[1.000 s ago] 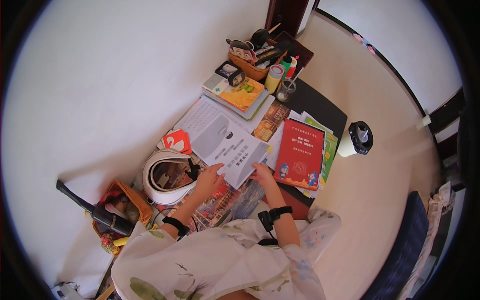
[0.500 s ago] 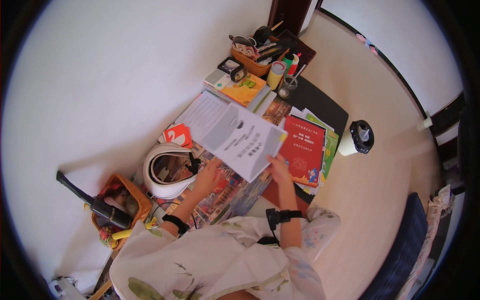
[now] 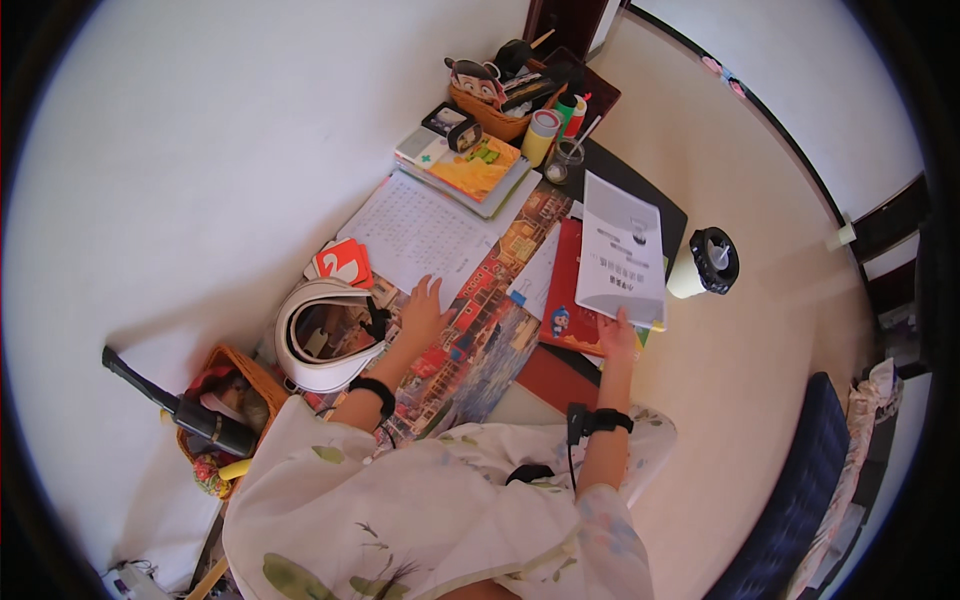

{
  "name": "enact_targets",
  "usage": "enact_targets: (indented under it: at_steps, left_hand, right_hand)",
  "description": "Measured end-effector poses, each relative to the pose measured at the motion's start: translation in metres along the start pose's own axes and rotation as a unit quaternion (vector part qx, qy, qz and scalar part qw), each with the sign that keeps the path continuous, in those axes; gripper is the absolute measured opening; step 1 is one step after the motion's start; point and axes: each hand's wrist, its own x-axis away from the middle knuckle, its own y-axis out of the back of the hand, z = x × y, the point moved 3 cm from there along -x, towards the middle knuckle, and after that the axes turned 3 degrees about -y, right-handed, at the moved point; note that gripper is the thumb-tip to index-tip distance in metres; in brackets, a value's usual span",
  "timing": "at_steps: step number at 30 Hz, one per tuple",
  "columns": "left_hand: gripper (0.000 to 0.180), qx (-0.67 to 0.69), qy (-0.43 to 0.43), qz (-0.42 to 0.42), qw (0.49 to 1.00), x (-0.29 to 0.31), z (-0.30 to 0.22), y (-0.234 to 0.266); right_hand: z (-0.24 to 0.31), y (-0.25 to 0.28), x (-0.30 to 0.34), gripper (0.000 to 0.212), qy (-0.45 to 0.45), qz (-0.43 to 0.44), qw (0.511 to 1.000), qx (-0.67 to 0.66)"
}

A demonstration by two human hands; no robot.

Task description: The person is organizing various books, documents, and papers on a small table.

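- The right hand [image 3: 616,332] grips the lower edge of a grey-and-white booklet [image 3: 624,250]; the booklet is over a red book [image 3: 563,285] at the right side of the black desk [image 3: 618,172]; whether the two touch, I cannot tell;
- the left hand [image 3: 424,312] is loosely open and holds nothing; its fingers spread at the near edge of a written sheet [image 3: 420,230]; contact is unclear;
- a white sun visor [image 3: 340,376] sits beside the left forearm; red cards [image 3: 345,262] lie just beyond it.

Bench [image 3: 608,165] is pretty cluttered; white booklet [image 3: 620,245] is held in the right grip [image 3: 617,333], red book [image 3: 566,280] partly covered.
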Motion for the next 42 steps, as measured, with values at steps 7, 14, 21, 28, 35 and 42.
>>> enact_targets:
  at_steps: [7,14,21,28,35,42]
  left_hand:
    - [0.064,-0.17,0.054,0.042,0.983,-0.016,0.006,-0.031]
    - [0.052,-0.104,0.1,0.226,0.963,-0.036,0.059,-0.047]
    - [0.057,-0.13,0.03,0.104,0.986,-0.019,0.001,-0.023]
    - [0.06,-0.171,0.036,0.055,0.983,-0.019,0.009,-0.043]
    - [0.018,-0.136,-0.08,0.203,0.966,-0.038,0.024,-0.02]
    - [0.024,0.057,0.061,0.025,0.996,-0.032,0.042,0.015]
  right_hand:
    - [-0.042,0.039,-0.015,0.028,-0.072,-0.081,0.99,0.093]
    - [-0.049,0.036,-0.018,0.029,-0.057,-0.07,0.992,0.092]
    - [-0.043,0.047,-0.017,0.029,-0.03,-0.058,0.994,0.088]
    - [-0.051,0.034,-0.013,0.031,-0.038,-0.09,0.99,0.1]
    - [-0.043,0.039,-0.011,0.03,-0.027,-0.094,0.991,0.095]
    - [-0.049,0.033,-0.011,0.029,-0.03,-0.085,0.991,0.099]
